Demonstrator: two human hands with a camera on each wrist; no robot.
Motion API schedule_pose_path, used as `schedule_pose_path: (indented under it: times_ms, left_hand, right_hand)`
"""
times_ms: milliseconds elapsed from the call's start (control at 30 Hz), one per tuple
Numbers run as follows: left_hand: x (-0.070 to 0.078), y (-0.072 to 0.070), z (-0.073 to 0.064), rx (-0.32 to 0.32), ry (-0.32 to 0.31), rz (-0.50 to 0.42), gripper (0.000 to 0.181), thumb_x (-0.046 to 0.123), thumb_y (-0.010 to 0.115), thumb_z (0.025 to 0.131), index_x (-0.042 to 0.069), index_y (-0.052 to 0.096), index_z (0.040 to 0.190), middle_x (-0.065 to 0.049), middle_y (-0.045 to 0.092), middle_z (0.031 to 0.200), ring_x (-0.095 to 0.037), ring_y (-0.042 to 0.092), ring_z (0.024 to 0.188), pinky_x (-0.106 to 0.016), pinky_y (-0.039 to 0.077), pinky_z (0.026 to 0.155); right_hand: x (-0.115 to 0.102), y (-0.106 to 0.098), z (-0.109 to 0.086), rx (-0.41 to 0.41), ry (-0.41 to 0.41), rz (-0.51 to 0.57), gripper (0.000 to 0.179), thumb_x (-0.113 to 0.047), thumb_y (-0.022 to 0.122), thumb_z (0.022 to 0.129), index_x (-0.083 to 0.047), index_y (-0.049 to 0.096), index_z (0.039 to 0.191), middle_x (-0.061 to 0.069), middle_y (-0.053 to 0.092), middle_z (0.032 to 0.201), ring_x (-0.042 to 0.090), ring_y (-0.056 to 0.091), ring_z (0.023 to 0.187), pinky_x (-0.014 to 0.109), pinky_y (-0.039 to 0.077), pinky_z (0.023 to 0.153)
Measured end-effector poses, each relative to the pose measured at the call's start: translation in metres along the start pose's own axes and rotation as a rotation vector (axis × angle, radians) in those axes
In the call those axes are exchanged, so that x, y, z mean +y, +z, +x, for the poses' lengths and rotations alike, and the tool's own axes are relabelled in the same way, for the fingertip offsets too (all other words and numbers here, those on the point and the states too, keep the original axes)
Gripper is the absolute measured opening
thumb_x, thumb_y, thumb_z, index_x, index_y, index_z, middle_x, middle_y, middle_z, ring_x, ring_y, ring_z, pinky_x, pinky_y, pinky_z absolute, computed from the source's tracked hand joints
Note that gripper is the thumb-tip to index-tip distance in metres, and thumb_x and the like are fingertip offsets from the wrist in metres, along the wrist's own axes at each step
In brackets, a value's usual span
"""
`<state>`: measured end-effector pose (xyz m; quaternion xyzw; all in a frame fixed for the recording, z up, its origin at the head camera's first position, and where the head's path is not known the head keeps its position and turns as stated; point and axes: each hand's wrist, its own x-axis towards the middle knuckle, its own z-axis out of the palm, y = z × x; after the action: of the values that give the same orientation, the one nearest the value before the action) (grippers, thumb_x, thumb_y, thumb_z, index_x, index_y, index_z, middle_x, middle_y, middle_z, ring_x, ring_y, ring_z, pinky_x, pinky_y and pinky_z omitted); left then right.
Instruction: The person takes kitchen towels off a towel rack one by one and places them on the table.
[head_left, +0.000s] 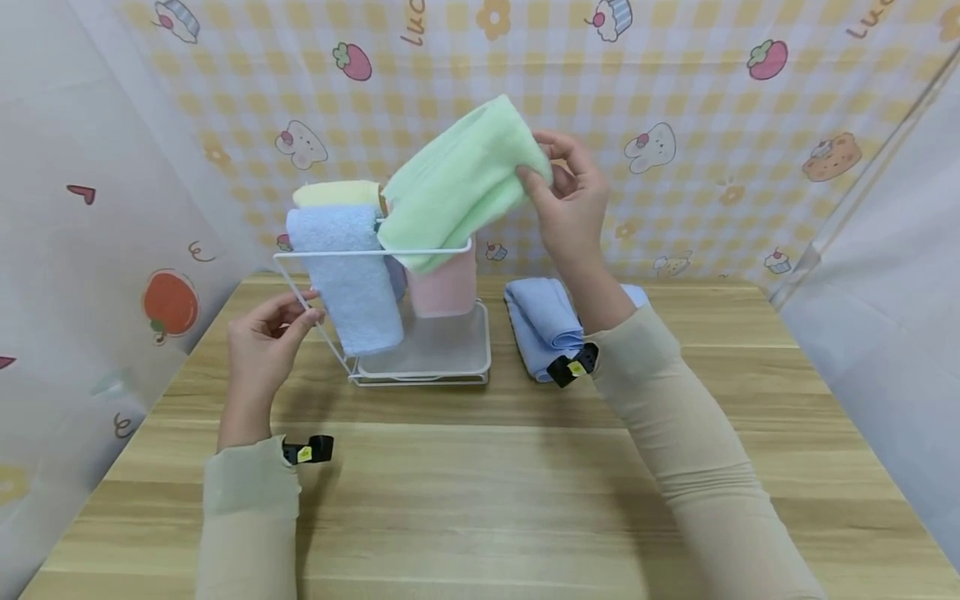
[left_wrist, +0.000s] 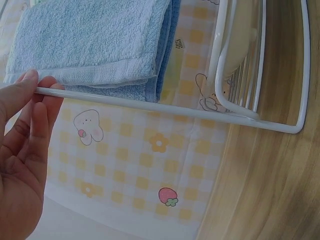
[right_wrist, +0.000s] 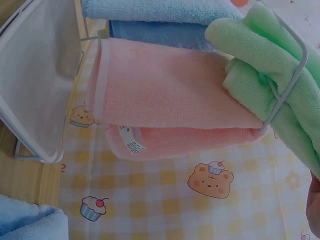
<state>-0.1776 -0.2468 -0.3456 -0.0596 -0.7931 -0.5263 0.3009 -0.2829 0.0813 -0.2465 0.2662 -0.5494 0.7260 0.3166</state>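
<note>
My left hand (head_left: 262,342) pinches the slanting side wire of a white wire rack (left_wrist: 150,106) between thumb and fingers. My right hand (head_left: 573,196) grips the right end of a folded light green towel (head_left: 465,179), raised at a tilt above the rack. The lower left part of this towel laps over the rack's top wire. A light blue towel (head_left: 348,283) hangs over the rack's left part, with a pale yellow towel (head_left: 337,193) behind it. Beside them hangs a pink towel (right_wrist: 165,85), partly covered by the green one.
A white tray (head_left: 431,342) forms the rack's base. On the wooden table (head_left: 465,492), to the rack's right, lies a folded blue towel (head_left: 543,312), partly hidden by my right forearm. A yellow checked cloth (head_left: 420,108) hangs close behind the rack.
</note>
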Motion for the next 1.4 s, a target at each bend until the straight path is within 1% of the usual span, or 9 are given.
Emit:
schedule_pose_path:
  times_ms: [100, 267, 333, 500, 700, 867, 967, 1133, 1400]
  left_hand:
    - [0.000, 0.001, 0.001, 0.002, 0.007, 0.007, 0.016, 0.001, 0.070, 0.090, -0.009, 0.071, 0.102, 0.027, 0.070, 0.081, 0.004, 0.066, 0.070, -0.009, 0.050, 0.061]
    - [0.001, 0.002, 0.001, 0.007, 0.008, 0.013, 0.019, 0.004, 0.071, 0.089, -0.009, 0.072, 0.104, 0.023, 0.071, 0.081, 0.005, 0.064, 0.069, -0.009, 0.047, 0.059]
    - [0.001, 0.001, 0.001, 0.006, 0.001, 0.005, 0.020, 0.003, 0.071, 0.089, -0.010, 0.071, 0.104, 0.024, 0.071, 0.082, 0.004, 0.065, 0.070, -0.008, 0.048, 0.060]
    - [0.000, -0.001, -0.001, 0.010, -0.015, 0.004, 0.018, 0.001, 0.070, 0.089, -0.011, 0.071, 0.102, 0.027, 0.070, 0.083, 0.005, 0.066, 0.070, -0.008, 0.050, 0.061]
    - [0.000, -0.002, -0.002, 0.015, -0.026, 0.023, 0.020, 0.004, 0.071, 0.089, -0.005, 0.073, 0.107, 0.011, 0.074, 0.078, 0.004, 0.066, 0.069, -0.009, 0.049, 0.060]
    - [0.000, -0.001, -0.002, 0.009, -0.019, 0.027, 0.019, 0.002, 0.072, 0.089, -0.003, 0.074, 0.107, 0.007, 0.074, 0.078, 0.000, 0.066, 0.068, -0.010, 0.049, 0.058]
    - [-0.001, -0.001, -0.001, 0.007, -0.013, 0.021, 0.020, 0.001, 0.071, 0.089, -0.004, 0.073, 0.108, 0.012, 0.073, 0.077, 0.001, 0.066, 0.068, -0.010, 0.048, 0.058]
    - [-0.002, 0.001, -0.001, 0.014, -0.002, 0.021, 0.022, 0.000, 0.071, 0.089, -0.008, 0.071, 0.109, 0.026, 0.067, 0.075, 0.005, 0.063, 0.067, -0.008, 0.047, 0.057]
    - [-0.001, 0.000, -0.001, 0.017, -0.015, 0.011, 0.019, 0.000, 0.071, 0.089, -0.003, 0.074, 0.108, 0.020, 0.070, 0.075, 0.003, 0.064, 0.067, -0.010, 0.047, 0.057]
  right_hand:
    - [-0.003, -0.004, 0.001, 0.016, 0.012, 0.012, 0.031, 0.016, 0.064, 0.083, 0.010, 0.064, 0.114, 0.001, 0.058, 0.090, 0.014, 0.068, 0.075, 0.024, 0.059, 0.070]
    - [-0.007, -0.014, 0.005, 0.079, 0.068, 0.026, 0.032, 0.014, 0.067, 0.083, 0.001, 0.066, 0.112, 0.005, 0.058, 0.095, 0.019, 0.067, 0.080, 0.027, 0.060, 0.075]
    - [-0.008, -0.018, 0.006, 0.100, 0.087, 0.034, 0.032, 0.013, 0.068, 0.082, -0.002, 0.068, 0.111, 0.006, 0.058, 0.096, 0.021, 0.066, 0.080, 0.027, 0.059, 0.076]
    - [-0.007, -0.026, 0.005, 0.121, 0.077, 0.040, 0.034, 0.014, 0.068, 0.082, -0.003, 0.068, 0.111, 0.007, 0.058, 0.096, 0.022, 0.065, 0.079, 0.026, 0.059, 0.075]
    - [-0.010, -0.036, 0.004, 0.163, 0.053, 0.058, 0.033, 0.013, 0.067, 0.082, -0.003, 0.068, 0.110, 0.007, 0.057, 0.096, 0.023, 0.066, 0.082, 0.026, 0.059, 0.075]
    - [-0.013, -0.047, 0.006, 0.179, 0.000, 0.046, 0.032, 0.012, 0.068, 0.082, -0.004, 0.069, 0.110, 0.005, 0.056, 0.094, 0.021, 0.068, 0.082, 0.025, 0.059, 0.075]
    - [-0.014, -0.054, 0.007, 0.173, -0.062, 0.019, 0.031, 0.011, 0.068, 0.082, -0.004, 0.070, 0.109, 0.005, 0.057, 0.092, 0.020, 0.068, 0.080, 0.025, 0.059, 0.073]
    - [-0.014, -0.066, 0.007, 0.184, -0.057, 0.004, 0.030, 0.011, 0.068, 0.083, -0.004, 0.071, 0.108, 0.005, 0.059, 0.094, 0.019, 0.068, 0.081, 0.024, 0.059, 0.073]
    - [-0.013, -0.086, 0.002, 0.232, -0.008, -0.042, 0.032, 0.016, 0.066, 0.081, -0.003, 0.072, 0.106, 0.005, 0.062, 0.095, 0.018, 0.066, 0.078, 0.022, 0.057, 0.066]
